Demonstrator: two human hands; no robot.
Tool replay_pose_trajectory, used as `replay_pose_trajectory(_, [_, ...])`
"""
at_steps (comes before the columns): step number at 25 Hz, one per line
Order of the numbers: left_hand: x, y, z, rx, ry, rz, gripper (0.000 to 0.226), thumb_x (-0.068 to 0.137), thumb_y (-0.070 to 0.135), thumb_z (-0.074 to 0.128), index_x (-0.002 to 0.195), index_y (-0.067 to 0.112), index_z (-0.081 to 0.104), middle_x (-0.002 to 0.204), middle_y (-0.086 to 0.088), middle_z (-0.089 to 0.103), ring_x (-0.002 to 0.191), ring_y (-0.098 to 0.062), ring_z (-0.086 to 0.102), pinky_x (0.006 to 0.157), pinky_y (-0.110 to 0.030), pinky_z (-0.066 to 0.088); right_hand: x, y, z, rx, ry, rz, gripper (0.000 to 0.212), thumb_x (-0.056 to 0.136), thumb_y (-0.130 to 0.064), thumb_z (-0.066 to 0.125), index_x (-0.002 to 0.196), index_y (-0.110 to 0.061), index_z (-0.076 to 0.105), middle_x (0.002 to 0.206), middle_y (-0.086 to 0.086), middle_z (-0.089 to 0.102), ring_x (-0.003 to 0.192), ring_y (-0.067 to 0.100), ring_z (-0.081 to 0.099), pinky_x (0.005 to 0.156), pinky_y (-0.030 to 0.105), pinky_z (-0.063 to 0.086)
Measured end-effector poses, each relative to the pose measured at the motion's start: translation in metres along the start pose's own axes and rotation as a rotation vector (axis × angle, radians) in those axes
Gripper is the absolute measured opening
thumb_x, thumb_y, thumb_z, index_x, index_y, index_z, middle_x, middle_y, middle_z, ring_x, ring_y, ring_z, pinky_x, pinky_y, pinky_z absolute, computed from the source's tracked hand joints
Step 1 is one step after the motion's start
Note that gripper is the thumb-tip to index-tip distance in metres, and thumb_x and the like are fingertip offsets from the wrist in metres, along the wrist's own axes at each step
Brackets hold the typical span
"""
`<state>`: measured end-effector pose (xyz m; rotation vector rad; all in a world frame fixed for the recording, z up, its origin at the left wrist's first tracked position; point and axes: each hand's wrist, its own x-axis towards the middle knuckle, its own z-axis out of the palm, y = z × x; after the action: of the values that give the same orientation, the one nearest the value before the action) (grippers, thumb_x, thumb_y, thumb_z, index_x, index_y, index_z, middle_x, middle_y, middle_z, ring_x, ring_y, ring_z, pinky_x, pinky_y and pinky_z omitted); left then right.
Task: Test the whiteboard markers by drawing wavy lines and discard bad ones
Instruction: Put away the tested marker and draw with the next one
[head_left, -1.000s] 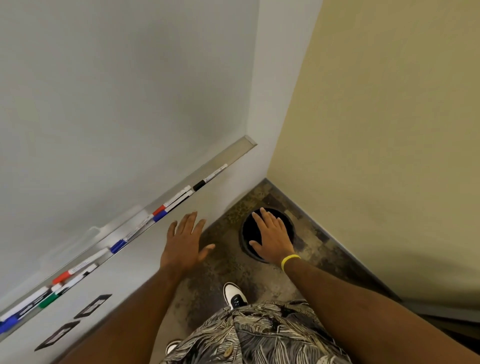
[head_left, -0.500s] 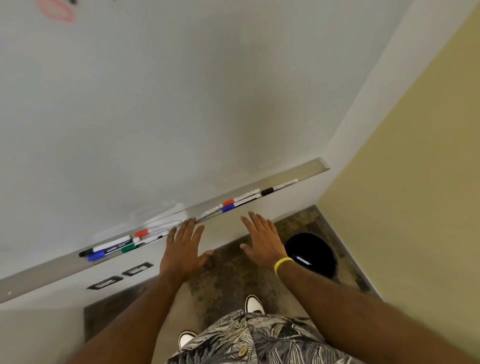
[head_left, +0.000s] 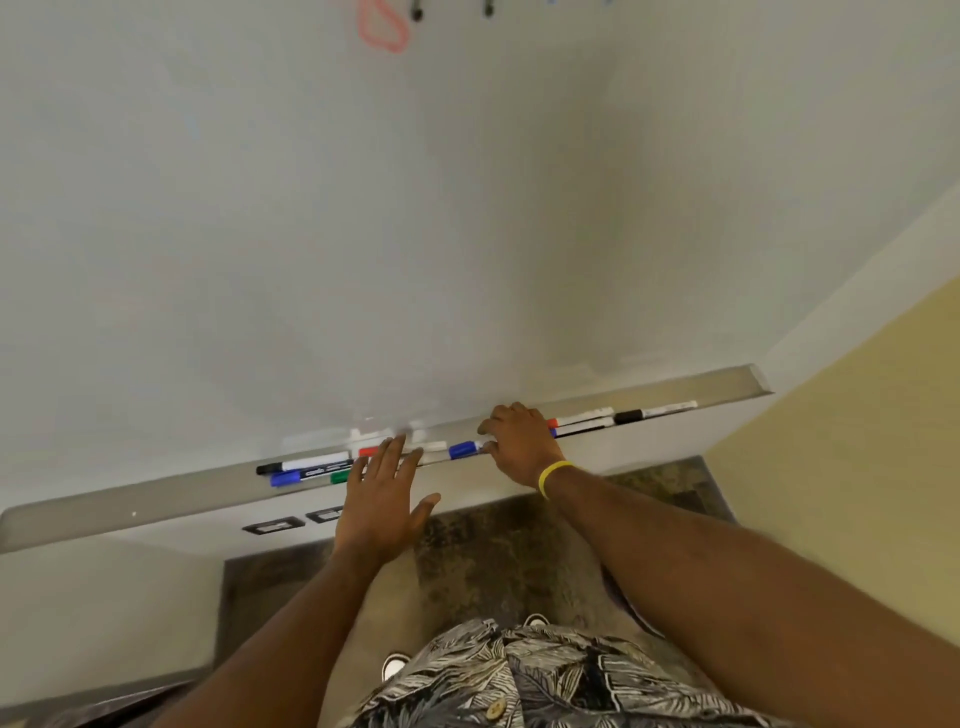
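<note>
The whiteboard (head_left: 467, 208) fills the upper view, with a grey tray (head_left: 130, 512) along its bottom edge. My right hand (head_left: 519, 441) is curled over the tray and grips a blue-capped marker (head_left: 464, 450), whose cap sticks out to the left. Just left of it, my left hand (head_left: 379, 499) hovers with straight, spread fingers, the tips over a red-capped marker (head_left: 369, 451). Further left lie a black marker (head_left: 306, 464), a blue marker (head_left: 304, 475) and a green cap (head_left: 340, 477). To the right lie a red marker (head_left: 576, 418) and a black marker (head_left: 654, 413).
A red scribble (head_left: 382, 28) marks the board's top. Two wall sockets (head_left: 272, 526) sit below the tray. A yellow wall (head_left: 857, 467) closes the right side, and dark mottled floor (head_left: 493, 561) lies under my feet.
My view swung from the floor bin up to the board. Both hands rose to the tray; the right hand curled onto the blue-capped marker, and the left reached the tray edge.
</note>
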<state>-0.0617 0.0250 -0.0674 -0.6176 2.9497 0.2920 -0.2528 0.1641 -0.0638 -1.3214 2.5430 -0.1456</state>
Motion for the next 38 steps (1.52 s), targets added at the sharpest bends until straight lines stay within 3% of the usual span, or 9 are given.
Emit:
replay_pose_trajectory(6, [0.000, -0.011, -0.005, -0.048, 0.037, -0.059, 0.069, 0.095, 0.062, 0.036, 0.153, 0.025, 0.025, 0.164, -0.002, 0.013, 0.151, -0.022, 0.008, 0.121, -0.046, 0.006, 0.035, -0.002, 0.003, -0.215, -0.148, -0.129, 0.023, 0.094, -0.020, 0.058, 0.113, -0.019, 0.071, 0.110, 0.007, 0.063, 0.102, 0.026, 0.057, 0.085, 0.038, 0.049])
replay_pose_trajectory(11, [-0.004, -0.017, -0.010, -0.066, 0.037, -0.103, 0.071, 0.095, 0.064, 0.031, 0.154, 0.027, 0.019, 0.164, -0.001, 0.011, 0.152, -0.021, 0.007, 0.121, -0.044, 0.005, 0.036, -0.003, 0.011, -0.211, -0.122, -0.143, 0.019, 0.094, -0.021, 0.060, 0.109, -0.018, 0.070, 0.112, 0.007, 0.060, 0.101, 0.025, 0.056, 0.085, 0.038, 0.050])
replay_pose_trajectory(16, [-0.003, -0.017, -0.019, -0.121, 0.093, -0.084, 0.066, 0.095, 0.059, 0.041, 0.150, 0.023, 0.032, 0.159, -0.003, 0.028, 0.147, -0.023, 0.024, 0.120, -0.045, 0.019, 0.030, -0.002, 0.004, -0.197, -0.060, -0.173, 0.021, 0.095, -0.019, 0.057, 0.114, -0.016, 0.066, 0.113, 0.007, 0.064, 0.105, 0.023, 0.056, 0.088, 0.034, 0.048])
replay_pose_trajectory(18, [0.005, -0.009, -0.025, -0.261, 0.114, -0.087, 0.062, 0.095, 0.054, 0.048, 0.146, 0.021, 0.038, 0.152, -0.002, 0.039, 0.141, -0.021, 0.035, 0.117, -0.043, 0.030, 0.028, -0.004, -0.006, -0.168, 0.003, -0.192, 0.022, 0.096, -0.019, 0.056, 0.116, -0.015, 0.065, 0.113, 0.007, 0.067, 0.105, 0.023, 0.056, 0.090, 0.034, 0.047])
replay_pose_trajectory(20, [0.016, 0.003, -0.030, -0.582, 0.120, -0.170, 0.054, 0.095, 0.045, 0.055, 0.141, 0.019, 0.044, 0.140, -0.001, 0.051, 0.126, -0.019, 0.050, 0.108, -0.041, 0.043, 0.023, -0.008, -0.017, -0.105, 0.074, -0.210, 0.024, 0.097, -0.021, 0.056, 0.119, -0.014, 0.063, 0.116, 0.008, 0.066, 0.107, 0.024, 0.056, 0.092, 0.033, 0.046])
replay_pose_trajectory(24, [0.035, 0.027, -0.038, -1.046, 0.127, -0.300, 0.028, 0.097, 0.029, 0.057, 0.121, 0.016, 0.061, 0.099, -0.002, 0.069, 0.089, -0.020, 0.067, 0.083, -0.036, 0.059, -0.006, -0.022, -0.034, 0.207, 0.078, -0.173, 0.020, 0.101, -0.021, 0.049, 0.116, -0.013, 0.059, 0.113, 0.008, 0.060, 0.100, 0.022, 0.056, 0.089, 0.035, 0.049])
replay_pose_trajectory(28, [0.028, 0.041, -0.027, -1.098, 0.060, -0.282, 0.020, 0.097, 0.022, 0.058, 0.106, 0.009, 0.069, 0.081, -0.004, 0.072, 0.069, -0.016, 0.068, 0.066, -0.023, 0.058, -0.044, -0.029, -0.017, 0.408, -0.021, -0.083, 0.023, 0.103, -0.022, 0.045, 0.122, -0.012, 0.053, 0.117, 0.005, 0.052, 0.094, 0.018, 0.057, 0.088, 0.031, 0.049])
replay_pose_trajectory(33, [0.014, 0.054, -0.007, -1.119, -0.095, -0.249, 0.020, 0.095, 0.011, 0.059, 0.113, 0.008, 0.067, 0.094, -0.009, 0.072, 0.074, -0.014, 0.072, 0.069, -0.021, 0.058, -0.076, -0.026, 0.014, 0.446, -0.003, 0.067, 0.036, 0.104, -0.039, 0.039, 0.122, -0.015, 0.059, 0.113, 0.005, 0.063, 0.098, 0.020, 0.059, 0.082, 0.024, 0.042])
replay_pose_trajectory(38, [0.012, 0.065, -0.010, -1.105, -0.102, -0.259, 0.020, 0.097, 0.020, 0.058, 0.107, 0.010, 0.071, 0.080, -0.001, 0.072, 0.071, -0.014, 0.070, 0.071, -0.023, 0.059, -0.083, -0.026, 0.016, 0.367, 0.069, 0.095, 0.037, 0.104, -0.042, 0.036, 0.120, -0.018, 0.061, 0.107, 0.002, 0.066, 0.093, 0.018, 0.060, 0.079, 0.022, 0.041])
